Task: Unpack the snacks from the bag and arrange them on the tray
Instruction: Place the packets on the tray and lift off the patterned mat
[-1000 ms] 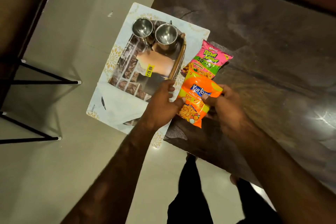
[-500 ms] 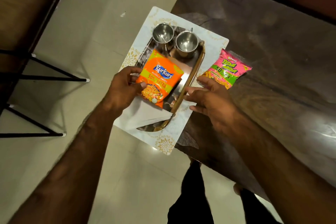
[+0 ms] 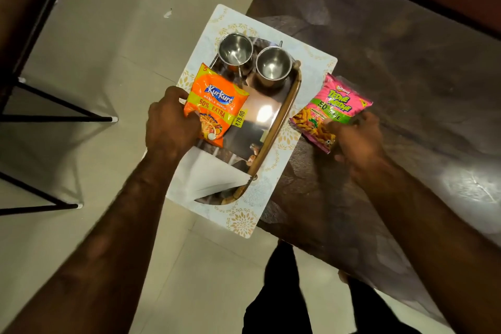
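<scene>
A: What does the left hand (image 3: 170, 127) hold?

B: Its fingers are closed on the lower left edge of the orange Kurkure packet (image 3: 217, 108), which lies on the left side of the steel tray (image 3: 284, 116), just in front of two steel cups (image 3: 235, 50).

A: And on the right?

B: The right hand (image 3: 357, 141) pinches the near end of the pink snack packet (image 3: 332, 111), which lies on the dark counter (image 3: 406, 68), just beside the tray's patterned mat (image 3: 320, 62).

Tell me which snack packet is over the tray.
The orange packet, held by the left hand above the tray. The pink packet lies on the table beside it.
</scene>
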`<state>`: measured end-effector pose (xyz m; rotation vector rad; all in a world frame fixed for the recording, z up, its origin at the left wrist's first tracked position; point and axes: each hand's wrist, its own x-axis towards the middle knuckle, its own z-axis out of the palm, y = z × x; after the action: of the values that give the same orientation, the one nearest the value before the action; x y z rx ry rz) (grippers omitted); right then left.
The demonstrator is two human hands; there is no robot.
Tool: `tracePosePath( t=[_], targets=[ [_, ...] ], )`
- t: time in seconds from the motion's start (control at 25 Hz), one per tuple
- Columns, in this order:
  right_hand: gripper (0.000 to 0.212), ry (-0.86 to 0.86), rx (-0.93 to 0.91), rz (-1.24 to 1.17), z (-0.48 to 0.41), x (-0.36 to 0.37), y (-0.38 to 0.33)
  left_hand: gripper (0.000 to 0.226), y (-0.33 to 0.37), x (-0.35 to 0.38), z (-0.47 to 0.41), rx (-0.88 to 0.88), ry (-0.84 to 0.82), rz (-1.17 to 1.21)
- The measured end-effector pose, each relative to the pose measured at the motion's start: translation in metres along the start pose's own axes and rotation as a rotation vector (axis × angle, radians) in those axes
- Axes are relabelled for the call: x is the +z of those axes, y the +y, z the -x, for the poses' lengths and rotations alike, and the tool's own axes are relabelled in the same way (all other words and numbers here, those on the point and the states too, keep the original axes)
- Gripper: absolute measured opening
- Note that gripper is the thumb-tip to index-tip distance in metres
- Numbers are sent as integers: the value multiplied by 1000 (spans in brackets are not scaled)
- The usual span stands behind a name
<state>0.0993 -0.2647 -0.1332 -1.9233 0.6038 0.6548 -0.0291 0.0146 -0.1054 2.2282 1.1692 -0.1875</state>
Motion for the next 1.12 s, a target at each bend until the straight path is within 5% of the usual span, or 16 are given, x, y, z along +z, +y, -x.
tracePosePath(
  t=[0.28, 0.52, 0.6, 0.68, 0.76, 1.0, 1.12],
  targets=[
    [45, -5, 85, -217, -27, 14, 2, 55, 23, 8, 7, 22, 171, -208],
    [42, -132, 90, -284, 7, 1, 3, 32, 38, 10, 19, 218, 225, -14],
    [43, -227, 71, -291, 29, 5, 2, 24, 48, 15, 23, 133, -36, 238],
    [43, -306, 59, -285, 49, 17, -1, 34, 58, 23, 31, 12, -470, 474],
    [46, -362, 56, -275, 62, 32, -2, 41, 60, 33, 37, 46, -664, 526],
    [59, -357, 103, -211, 69, 61, -10, 37, 45, 29, 20, 190, -349, 175],
    [59, -353, 93, -215, 69, 71, -11, 24, 36, 16, 10, 146, -175, 241]
  ],
)
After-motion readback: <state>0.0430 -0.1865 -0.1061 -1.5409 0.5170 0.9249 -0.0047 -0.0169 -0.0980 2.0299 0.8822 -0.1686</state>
